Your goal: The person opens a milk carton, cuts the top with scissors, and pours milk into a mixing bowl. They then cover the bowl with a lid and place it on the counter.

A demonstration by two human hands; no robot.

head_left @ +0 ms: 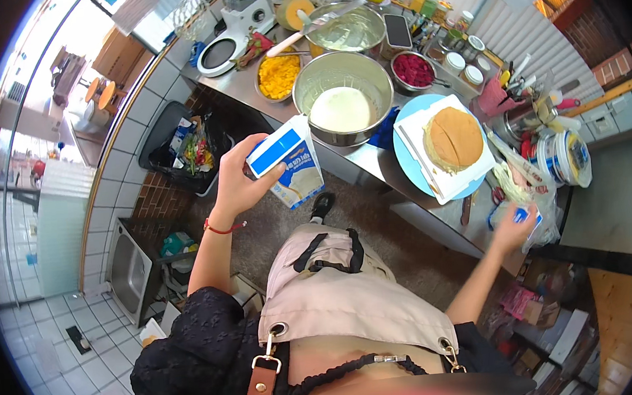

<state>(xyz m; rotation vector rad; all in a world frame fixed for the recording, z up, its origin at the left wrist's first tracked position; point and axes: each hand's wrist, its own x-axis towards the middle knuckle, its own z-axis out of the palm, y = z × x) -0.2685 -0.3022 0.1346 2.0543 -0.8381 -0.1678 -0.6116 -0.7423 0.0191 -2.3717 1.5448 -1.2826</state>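
My left hand (239, 177) grips a blue and white drink-type carton (299, 175), its top end tilted up beside the rim of a large metal mixing bowl (347, 71). White, cream-like liquid (340, 110) fills the bottom of that bowl. Off to the right, the fingers of my right hand (510, 234) are closed on a small blue and white piece (523, 216), next to a clear plastic bag (547, 230). Between my hands, a round brown sponge cake (454, 139) sits on a white square board (420, 165) over a light blue round stand (405, 146).
Behind the mixing bowl stand a bowl of yellow fruit cubes (279, 76), a bowl of dark pink fruit (413, 69), another metal bowl (351, 30) and a white scale (225, 55). A knife (467, 210) lies by the counter edge. A black-lined bin (156, 147) stands at left.
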